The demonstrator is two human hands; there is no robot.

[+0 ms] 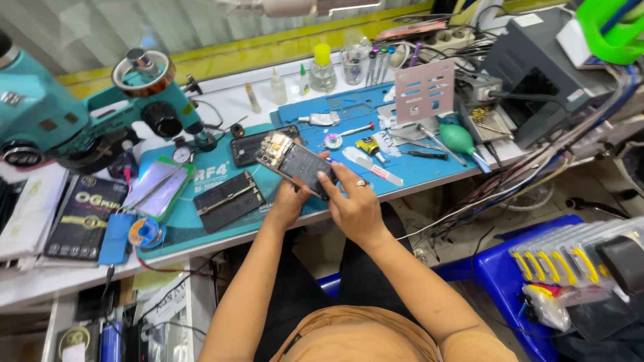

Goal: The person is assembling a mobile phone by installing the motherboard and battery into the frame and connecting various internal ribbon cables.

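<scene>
— Two mats on one white bench [416, 182]: a teal one [201, 231] on the left, a blue one [429, 167] on the right. Crowded all over.

— And round about?

— Yellow-edged wall at the back, tangled cables [537, 181] spilling off the right end, a blue plastic stool [510, 281] below with clear parts boxes on it.

— Held in the middle?

— An opened smartphone [295, 164], back cover off, flat and rectangular, dark battery and pale circuit parts showing. Raised just above the front edge of the bench, between the two mats.

— Grip?

— Left hand [287, 204] cupped under the near end, fingers closed around the edge. Right hand [355, 204], ring on one finger, pinching the lower right side, fingertips pressed on the dark face.

— Nearby?

— A teal microscope [80, 114] with a round metal eyepiece at far left. A second dark phone [258, 144] lying flat just behind the held one. A black ribbed clamp plate [228, 200] on the teal mat. A spool of solder wire [145, 232]. A green rubber blower bulb [457, 137], smooth and teardrop-shaped. A perforated grey metal stand [424, 90], upright. A clear bottle with a yellow cap [323, 67] at the back.
</scene>
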